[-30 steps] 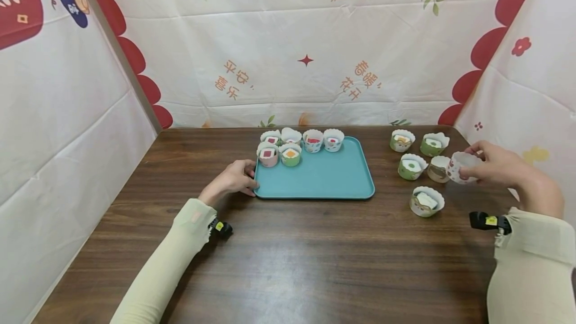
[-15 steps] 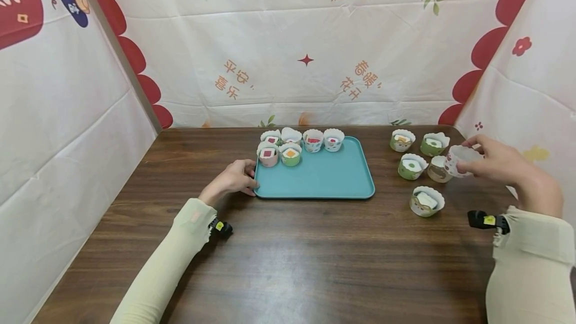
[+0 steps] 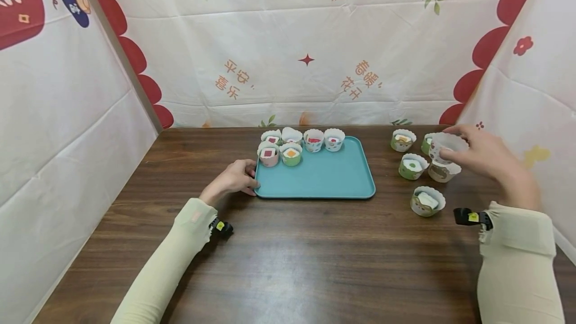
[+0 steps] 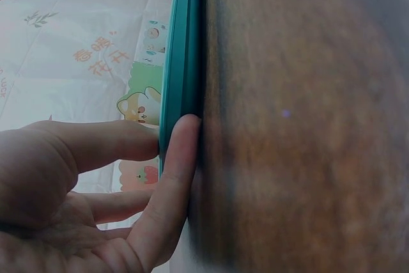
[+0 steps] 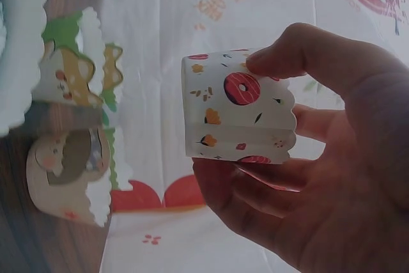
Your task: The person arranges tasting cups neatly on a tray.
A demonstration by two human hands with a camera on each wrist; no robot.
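At the left edge of the teal tray (image 3: 315, 180), my left hand (image 3: 234, 176) pinches the rim between thumb and finger, as the left wrist view of that hand (image 4: 108, 190) shows. Several paper baking cups, such as a green one (image 3: 291, 156) and a pink one (image 3: 270, 157), stand in the tray's back left part. My right hand (image 3: 483, 156) grips a white paper baking cup (image 5: 239, 107) with doughnut prints by its sides. It is raised above the table, over a beige paper cup (image 3: 443, 171); a green cup (image 3: 426, 145) behind is partly hidden.
Other filled paper cups stand on the right of the brown table (image 3: 279, 259): one at the back (image 3: 402, 140), a green cup (image 3: 412, 166) and a nearer cup (image 3: 427, 201). Printed white cloth (image 3: 270, 39) hangs behind and along both sides.
My right hand has moved left and upward with the doughnut-print paper cup, from beside the beige cup to above it. The beige cup appears shifted slightly right. My left hand stays on the tray.
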